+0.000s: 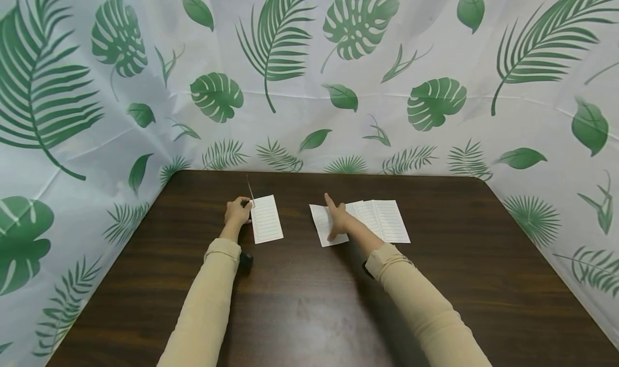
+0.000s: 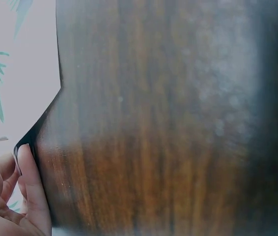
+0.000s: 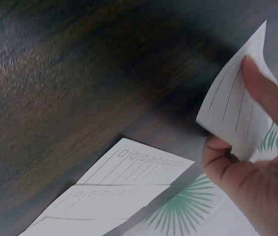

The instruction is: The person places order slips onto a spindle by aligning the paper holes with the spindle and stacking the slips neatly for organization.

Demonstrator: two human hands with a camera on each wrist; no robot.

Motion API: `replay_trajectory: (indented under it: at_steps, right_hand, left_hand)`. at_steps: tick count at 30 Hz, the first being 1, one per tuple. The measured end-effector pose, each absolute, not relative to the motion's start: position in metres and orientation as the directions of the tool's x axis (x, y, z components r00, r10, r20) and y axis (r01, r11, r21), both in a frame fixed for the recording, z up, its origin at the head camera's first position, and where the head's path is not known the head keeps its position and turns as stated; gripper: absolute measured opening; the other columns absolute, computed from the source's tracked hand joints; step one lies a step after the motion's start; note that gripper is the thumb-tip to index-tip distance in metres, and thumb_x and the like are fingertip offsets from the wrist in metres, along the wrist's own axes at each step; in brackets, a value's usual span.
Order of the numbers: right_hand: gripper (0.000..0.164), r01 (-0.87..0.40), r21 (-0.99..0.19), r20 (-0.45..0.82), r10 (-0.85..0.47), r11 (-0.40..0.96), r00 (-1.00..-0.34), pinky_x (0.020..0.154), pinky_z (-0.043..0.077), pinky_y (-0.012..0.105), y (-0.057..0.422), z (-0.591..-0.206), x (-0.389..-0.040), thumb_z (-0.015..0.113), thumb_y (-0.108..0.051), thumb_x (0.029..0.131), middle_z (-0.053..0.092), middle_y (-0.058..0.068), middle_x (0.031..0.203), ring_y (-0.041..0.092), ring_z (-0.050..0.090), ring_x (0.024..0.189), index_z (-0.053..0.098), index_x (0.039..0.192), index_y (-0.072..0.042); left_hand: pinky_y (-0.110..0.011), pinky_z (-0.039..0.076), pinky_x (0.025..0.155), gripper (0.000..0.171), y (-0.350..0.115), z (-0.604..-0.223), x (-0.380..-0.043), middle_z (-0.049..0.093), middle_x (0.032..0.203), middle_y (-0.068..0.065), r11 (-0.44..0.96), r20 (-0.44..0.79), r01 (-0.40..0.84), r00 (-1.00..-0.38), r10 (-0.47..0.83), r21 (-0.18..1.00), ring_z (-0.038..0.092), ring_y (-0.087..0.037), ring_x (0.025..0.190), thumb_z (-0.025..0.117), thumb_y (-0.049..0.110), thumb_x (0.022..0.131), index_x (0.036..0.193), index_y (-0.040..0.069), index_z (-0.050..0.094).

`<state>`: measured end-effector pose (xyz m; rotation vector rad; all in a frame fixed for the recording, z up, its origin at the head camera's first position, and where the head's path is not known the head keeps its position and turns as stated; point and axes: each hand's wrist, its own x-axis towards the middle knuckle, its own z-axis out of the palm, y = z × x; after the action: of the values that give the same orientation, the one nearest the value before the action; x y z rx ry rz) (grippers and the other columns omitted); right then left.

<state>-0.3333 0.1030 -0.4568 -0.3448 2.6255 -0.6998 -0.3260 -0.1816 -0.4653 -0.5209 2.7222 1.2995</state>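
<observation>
My left hand (image 1: 238, 211) is at the left edge of a white lined sheet (image 1: 267, 220), its fingers pinching that edge beside a thin upright edge (image 1: 249, 187). In the left wrist view the fingers (image 2: 33, 184) close on a dark-edged strip at the sheet's lower corner. My right hand (image 1: 339, 219) grips another lined sheet (image 3: 232, 98), which bows between thumb and curled fingers; the thumb lies on its ruled face. Right beside it, more lined sheets (image 3: 139, 162) with small printed boxes overlap on the table, partly behind the right forearm in the head view.
The dark wood table (image 1: 300, 302) reaches back to a white curtain (image 1: 300, 120) printed with green leaves, which also runs along both sides. A small black object (image 1: 245, 263) shows beside the left cuff, and a dark band (image 1: 367, 270) at the right one.
</observation>
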Motion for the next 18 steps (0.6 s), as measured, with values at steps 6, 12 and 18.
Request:
replay_trajectory:
  at_steps: [6, 12, 18]
  right_hand:
    - [0.153, -0.276, -0.539, -0.074, -0.372, 0.796, -0.925, 0.078, 0.054, 0.039, 0.13, -0.562, -0.408, 0.092, -0.012, 0.054, 0.039, 0.037, 0.137, 0.043, 0.058, 0.103, -0.032, 0.144, -0.023]
    - [0.159, -0.156, -0.604, -0.029, -0.217, 0.782, -0.976, 0.067, 0.054, 0.04, 0.145, -0.651, -0.474, 0.091, -0.013, 0.051, 0.061, 0.035, 0.105, 0.036, 0.064, 0.08, -0.042, 0.137, -0.017]
    - [0.096, -0.109, -0.562, -0.045, -0.162, 0.82, -0.986, 0.061, 0.052, 0.035, 0.168, -0.754, -0.547, 0.082, -0.022, 0.058, 0.061, 0.019, 0.1, 0.028, 0.062, 0.079, 0.028, 0.133, 0.005]
  left_hand:
    - [-0.04, 0.049, 0.087, 0.034, -0.182, -0.467, -0.327, 0.033, 0.136, -0.024, 0.591, -0.205, -0.333, -0.939, -0.274, 0.734, 0.045, -0.014, 0.062, 0.039, 0.027, 0.102, 0.131, 0.011, 0.049]
    - [-0.042, 0.048, 0.09, 0.034, -0.182, -0.469, -0.329, 0.034, 0.136, -0.023, 0.598, -0.204, -0.334, -0.939, -0.277, 0.728, 0.053, -0.023, 0.073, 0.038, 0.028, 0.103, 0.13, 0.012, 0.049]
    - [-0.048, 0.042, 0.1, 0.037, -0.183, -0.47, -0.331, 0.034, 0.137, -0.024, 0.622, -0.207, -0.345, -0.936, -0.285, 0.703, 0.055, -0.039, 0.098, 0.032, 0.029, 0.104, 0.134, 0.012, 0.046]
